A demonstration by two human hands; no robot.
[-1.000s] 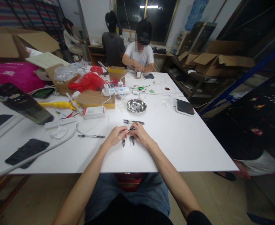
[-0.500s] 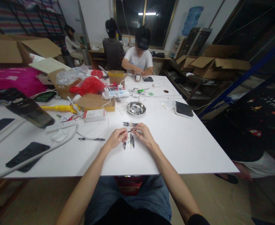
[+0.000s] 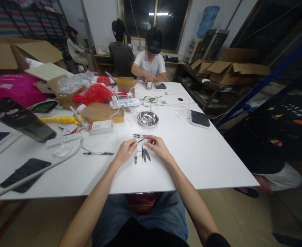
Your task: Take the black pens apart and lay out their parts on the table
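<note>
My left hand (image 3: pixel 126 151) pinches a thin dark rod (image 3: pixel 140 140), which looks like a pen refill, near its left end. My right hand (image 3: pixel 158 146) is at the rod's other end, thumb and forefinger apart, with a gap between them. Below the hands, on the white table (image 3: pixel 192 157), lie two dark pen barrels (image 3: pixel 147 155), a slim refill (image 3: pixel 142 151) with a yellowish part, and a clear pen piece with a dark end (image 3: pixel 136 159). Several pens (image 3: pixel 137 136) lie just beyond my fingers. Another black pen (image 3: pixel 98 153) rests left of my left hand.
A steel dish (image 3: pixel 148 118) with small dark pieces stands ahead. Left are a white box (image 3: pixel 101 127), a power strip (image 3: pixel 124 103), a thick grey cable (image 3: pixel 63 163), a dark bottle (image 3: pixel 24 120) and a phone (image 3: pixel 24 173). A co-worker (image 3: pixel 149 67) sits across the table.
A second dark barrel now lies beside the first one under my right hand. The right fingers have spread apart, while the left hand still pinches the rod. The view has shifted slightly.
</note>
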